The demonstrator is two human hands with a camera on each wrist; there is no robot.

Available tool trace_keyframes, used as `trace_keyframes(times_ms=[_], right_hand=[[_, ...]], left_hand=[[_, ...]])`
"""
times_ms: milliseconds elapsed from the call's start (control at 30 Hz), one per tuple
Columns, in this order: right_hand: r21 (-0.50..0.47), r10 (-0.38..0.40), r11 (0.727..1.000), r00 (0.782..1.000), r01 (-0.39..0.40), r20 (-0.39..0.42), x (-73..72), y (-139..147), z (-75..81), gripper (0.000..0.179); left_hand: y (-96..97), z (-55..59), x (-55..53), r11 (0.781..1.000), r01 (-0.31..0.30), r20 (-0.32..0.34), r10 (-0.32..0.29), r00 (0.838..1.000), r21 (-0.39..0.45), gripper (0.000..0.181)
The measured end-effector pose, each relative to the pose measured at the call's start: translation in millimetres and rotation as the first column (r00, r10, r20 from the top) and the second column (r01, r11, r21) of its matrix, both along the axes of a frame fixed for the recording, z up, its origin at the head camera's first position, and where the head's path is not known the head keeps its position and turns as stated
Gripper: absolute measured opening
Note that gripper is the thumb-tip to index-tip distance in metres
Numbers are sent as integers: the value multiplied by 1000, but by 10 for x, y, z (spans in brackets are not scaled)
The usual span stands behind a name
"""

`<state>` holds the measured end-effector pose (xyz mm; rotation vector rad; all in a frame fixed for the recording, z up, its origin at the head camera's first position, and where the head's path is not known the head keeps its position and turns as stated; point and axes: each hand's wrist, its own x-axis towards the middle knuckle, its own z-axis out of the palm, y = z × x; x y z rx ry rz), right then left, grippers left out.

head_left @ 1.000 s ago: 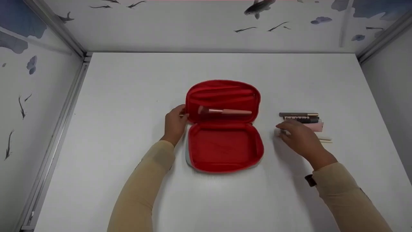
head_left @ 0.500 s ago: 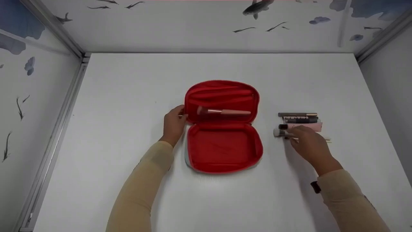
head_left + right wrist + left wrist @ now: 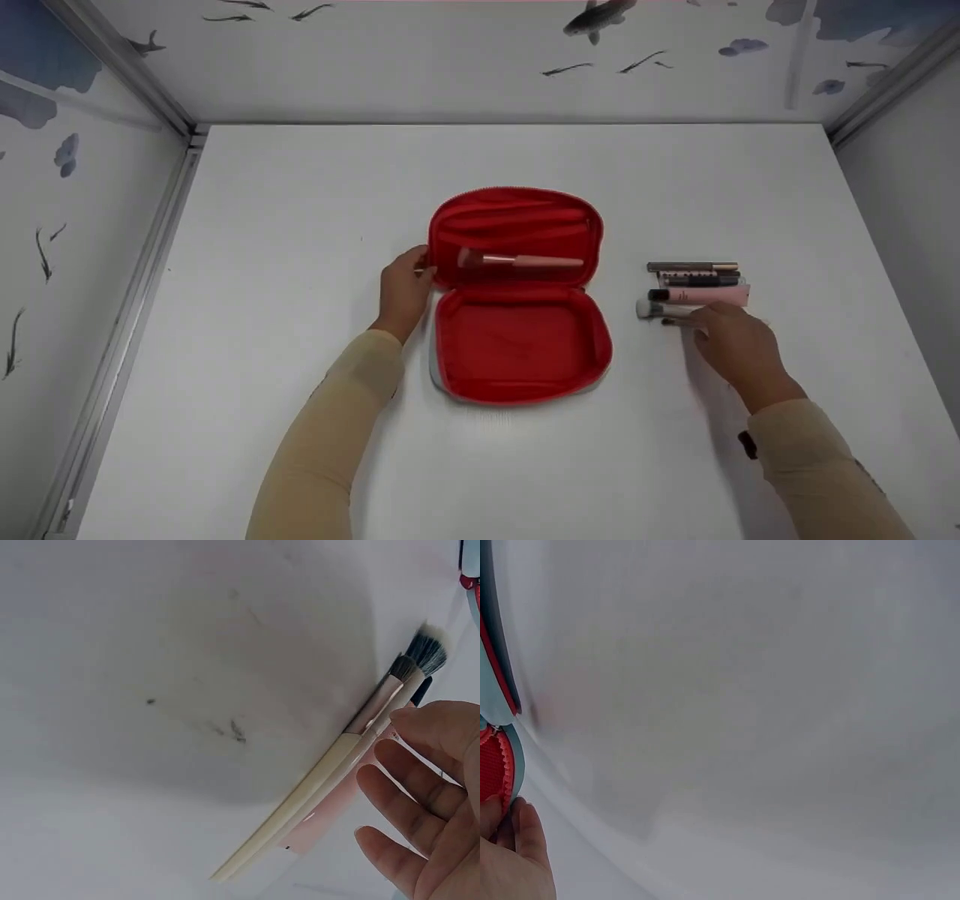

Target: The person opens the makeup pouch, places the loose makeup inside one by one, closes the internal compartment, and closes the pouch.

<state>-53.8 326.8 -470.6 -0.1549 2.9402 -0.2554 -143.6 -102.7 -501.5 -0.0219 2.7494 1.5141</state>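
A red-lined makeup bag (image 3: 517, 345) lies unzipped on the table, its lid folded back. My left hand (image 3: 403, 296) pinches the left edge of that lid between thumb and fingers. Across the lid's lining lies a pink-handled makeup brush (image 3: 547, 262). To the right, my right hand (image 3: 739, 341) is over the handles of two makeup brushes, a fluffy white-tipped brush (image 3: 657, 309) and a thinner brush (image 3: 330, 763). In the right wrist view its fingers are spread and relaxed, with the fingertips (image 3: 399, 718) right at the handles.
Beyond the brushes lie a pink tube (image 3: 705, 295) with a black cap, a black pencil-like item (image 3: 701, 281) and a brown pencil-like item (image 3: 690, 266), side by side. Patterned panels (image 3: 450, 67) stand behind and left of the white table (image 3: 300, 187).
My right hand has slid right and a little nearer, from the white brush head to the handles, uncovering the brush heads and pink tube. My left hand keeps its grip on the lid.
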Motion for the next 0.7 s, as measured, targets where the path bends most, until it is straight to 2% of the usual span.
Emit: trace_keyframes(times_ms=[233,500,700], right_hand=[[39,-19,999,999,18,37,-14,44,-13,22],[47,12,999,1000,-12,-8,-5,94,-73,18],[66,17,998,1000,-17,0,-1,119,-98,17]], left_hand=[[-4,-6,-15,1000,-2,-9,2,1000,-1,33],[-8,-11,-8,1000,-4,-6,4,1000,3,33],[-1,-17,-8,1000,-6,-7,6,1000,4,33]])
